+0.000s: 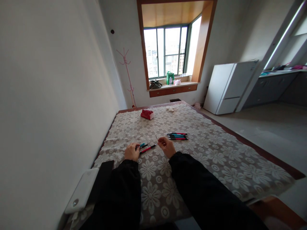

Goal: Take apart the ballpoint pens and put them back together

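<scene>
Pinching a thin pale sliver (156, 137) between the thumb and fingertips of the right hand (166, 146), too tiny to say exactly what. Curling the fingers of the left hand (132, 151) in by the near end of a red-and-black pen (148, 149), but honestly can't tell whether gripping it or just resting against it. As for that pen, lying slantwise between both hands, upper end right by the right fingertips, somewhat closer to the left edge of the table (296, 172) than to its right edge.

Just past the left fingertips, seeing a couple of teal and black pieces (143, 145), partly hidden by the hand. Beyond the right hand, a bit nearer the far edge, a tidy bunch of pens (177, 136) in red, teal and black, laid side by side, roughly along the line of that edge.

Closer to the far edge, a red pouch (146, 114), plus a small whitish item (170, 109) to its right, can't make out what. At the near left corner, up by the wall (48, 80), a long white device (82, 188) with a dark flat panel (102, 179) beside it. Under everything, a grey cloth (150, 195) with white flowers. Past the right edge, a white fridge (219, 86).
</scene>
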`<state>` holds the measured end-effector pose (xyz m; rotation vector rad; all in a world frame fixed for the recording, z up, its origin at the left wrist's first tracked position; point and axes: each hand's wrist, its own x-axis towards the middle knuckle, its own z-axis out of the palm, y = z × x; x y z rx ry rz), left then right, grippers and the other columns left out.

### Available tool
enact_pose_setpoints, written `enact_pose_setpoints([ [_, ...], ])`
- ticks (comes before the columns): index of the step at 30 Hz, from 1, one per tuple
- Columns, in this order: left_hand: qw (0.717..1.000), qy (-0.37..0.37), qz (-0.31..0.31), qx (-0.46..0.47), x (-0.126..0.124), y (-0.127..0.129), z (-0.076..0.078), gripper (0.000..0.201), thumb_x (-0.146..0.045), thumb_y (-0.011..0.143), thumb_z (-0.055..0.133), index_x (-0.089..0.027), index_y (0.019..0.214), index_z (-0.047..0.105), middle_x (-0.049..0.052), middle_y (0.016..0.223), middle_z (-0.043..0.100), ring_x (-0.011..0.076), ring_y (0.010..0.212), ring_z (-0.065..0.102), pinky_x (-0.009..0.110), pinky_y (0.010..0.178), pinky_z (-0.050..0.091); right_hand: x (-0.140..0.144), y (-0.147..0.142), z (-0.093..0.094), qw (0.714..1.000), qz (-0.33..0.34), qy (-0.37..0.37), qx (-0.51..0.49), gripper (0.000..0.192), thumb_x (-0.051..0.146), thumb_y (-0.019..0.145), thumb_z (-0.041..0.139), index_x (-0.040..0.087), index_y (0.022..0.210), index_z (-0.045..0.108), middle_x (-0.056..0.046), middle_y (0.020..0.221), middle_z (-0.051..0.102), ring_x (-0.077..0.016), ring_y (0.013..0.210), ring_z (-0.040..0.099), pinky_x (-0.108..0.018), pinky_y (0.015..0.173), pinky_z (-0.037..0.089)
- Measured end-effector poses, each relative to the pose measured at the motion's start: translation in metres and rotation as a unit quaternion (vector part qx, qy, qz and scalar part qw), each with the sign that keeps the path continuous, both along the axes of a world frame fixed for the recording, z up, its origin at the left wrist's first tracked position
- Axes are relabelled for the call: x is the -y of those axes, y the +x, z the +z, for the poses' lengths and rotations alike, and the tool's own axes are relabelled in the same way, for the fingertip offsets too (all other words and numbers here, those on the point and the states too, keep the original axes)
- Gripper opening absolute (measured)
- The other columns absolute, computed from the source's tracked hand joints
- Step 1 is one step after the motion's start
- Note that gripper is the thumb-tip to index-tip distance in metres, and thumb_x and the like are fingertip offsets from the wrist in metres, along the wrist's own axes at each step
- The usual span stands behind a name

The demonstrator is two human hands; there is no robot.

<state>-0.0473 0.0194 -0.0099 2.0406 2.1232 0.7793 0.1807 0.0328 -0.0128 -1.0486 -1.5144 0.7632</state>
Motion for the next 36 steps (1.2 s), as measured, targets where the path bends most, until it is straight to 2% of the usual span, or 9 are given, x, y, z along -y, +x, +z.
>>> enact_pose_setpoints([
  [7,0.996,0.064,0.014,0.058,0.0,0.005,0.006,0.023,-0.019,0.088,0.05,-0.021,0.106,0.064,0.005,0.102,0.069,0.0195,0.092,0.061,0.031,0.085,0.045,-0.009,0.002,-0.006,0.989,0.037,-0.056,-0.128,0.036,0.04,0.072,0.065,0.019,0.101,0.063,-0.002,0.077,0.064,-0.0133,0.059,0.057,-0.025,0.049,0.046],
  [12,0.983,0.085,-0.141,0.076,0.013,0.023,0.021,0.037,-0.014,0.088,0.045,-0.026,0.12,0.059,0.003,0.105,0.066,0.0173,0.096,0.058,0.029,0.09,0.045,-0.007,0.003,0.0,0.978,0.071,-0.071,-0.184,0.03,0.043,0.07,0.069,0.019,0.086,0.062,-0.003,0.077,0.065,-0.0161,0.064,0.061,-0.027,0.053,0.049],
  [14,0.974,0.077,-0.198,0.074,0.019,0.029,0.025,0.037,-0.012,0.088,0.042,-0.025,0.117,0.06,0.003,0.106,0.065,0.017,0.101,0.057,0.028,0.092,0.044,-0.005,0.003,0.003,0.972,0.074,-0.063,-0.212,0.03,0.043,0.07,0.071,0.019,0.084,0.059,-0.003,0.078,0.065,-0.0167,0.066,0.062,-0.028,0.055,0.05],
  [18,0.97,0.047,-0.227,0.075,0.025,0.035,0.026,0.034,-0.011,0.087,0.039,-0.022,0.11,0.061,0.004,0.101,0.064,0.017,0.097,0.058,0.028,0.089,0.045,-0.001,0.002,0.008,0.971,0.075,-0.039,-0.222,0.03,0.044,0.072,0.07,0.02,0.085,0.057,-0.003,0.08,0.065,-0.0172,0.068,0.063,-0.031,0.059,0.053],
  [24,0.979,0.013,-0.198,0.042,0.024,0.033,0.027,0.032,-0.011,0.083,0.041,-0.023,0.104,0.063,0.004,0.095,0.065,0.0189,0.095,0.059,0.029,0.087,0.044,0.002,0.002,0.012,0.973,0.073,-0.027,-0.218,0.028,0.043,0.073,0.069,0.02,0.084,0.056,-0.003,0.08,0.064,-0.0165,0.067,0.062,-0.031,0.059,0.051],
  [28,0.991,0.069,-0.09,0.073,0.015,0.017,0.028,0.03,-0.011,0.081,0.041,-0.022,0.097,0.064,0.003,0.093,0.067,0.0196,0.094,0.059,0.028,0.082,0.043,0.0,0.002,0.01,0.974,0.052,-0.054,-0.213,0.032,0.044,0.069,0.073,0.019,0.082,0.057,-0.003,0.076,0.064,-0.0157,0.064,0.06,-0.027,0.053,0.047],
  [31,0.985,0.081,0.029,0.147,0.005,0.001,0.023,0.033,-0.019,0.089,0.032,-0.02,0.099,0.063,0.003,0.083,0.066,0.0173,0.076,0.06,0.026,0.067,0.043,-0.003,0.002,0.006,0.976,0.039,-0.072,-0.204,0.035,0.046,0.067,0.073,0.019,0.082,0.058,-0.002,0.074,0.062,-0.0146,0.061,0.058,-0.025,0.05,0.046],
  [33,0.983,0.064,0.051,0.165,0.0,-0.006,0.019,0.032,-0.021,0.089,0.033,-0.02,0.1,0.064,0.003,0.08,0.066,0.0172,0.072,0.06,0.026,0.064,0.042,-0.004,0.002,0.004,0.975,0.041,-0.077,-0.205,0.034,0.045,0.066,0.074,0.019,0.082,0.058,-0.001,0.073,0.062,-0.014,0.06,0.057,-0.025,0.049,0.045],
  [36,0.983,0.067,0.048,0.162,-0.006,-0.012,0.012,0.03,-0.02,0.088,0.036,-0.02,0.098,0.064,0.005,0.088,0.067,0.019,0.082,0.062,0.027,0.07,0.043,-0.005,0.004,0.006,0.973,0.041,-0.081,-0.211,0.031,0.043,0.066,0.073,0.019,0.081,0.059,-0.001,0.073,0.062,-0.0141,0.059,0.057,-0.025,0.049,0.045],
])
